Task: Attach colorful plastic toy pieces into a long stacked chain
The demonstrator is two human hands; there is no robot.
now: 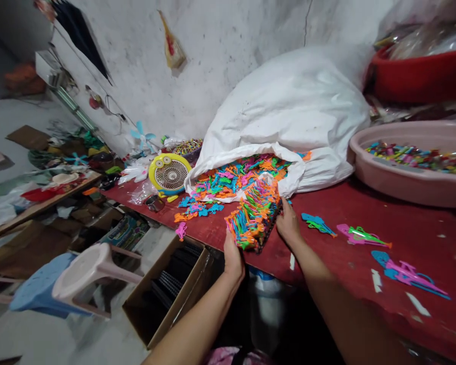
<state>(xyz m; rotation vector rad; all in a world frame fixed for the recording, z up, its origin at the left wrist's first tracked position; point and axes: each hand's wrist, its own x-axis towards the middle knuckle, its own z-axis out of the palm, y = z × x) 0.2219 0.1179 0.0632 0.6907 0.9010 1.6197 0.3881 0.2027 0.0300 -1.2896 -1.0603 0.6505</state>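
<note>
Between my two hands, a dark tray (268,230) packed with rows of small orange, green, blue and pink plastic pieces (253,213) is held tilted at the table's front edge. My left hand (233,258) grips its near left end, fingers partly hidden. Around the right side is my right hand (289,223), closed on the dark edge. Just behind, a white sack (289,111) lies with its mouth open, and similar loose pieces (228,177) fill the opening. Some have spilled onto the red table (327,263) to the left of the tray.
A yellow fan (171,175) stands left of the sack. To the right are a pink basin (410,177) of small coloured parts and several scattered plastic pieces (365,235). Below left sit a cardboard box (186,299) holding black trays and a pale stool (87,268).
</note>
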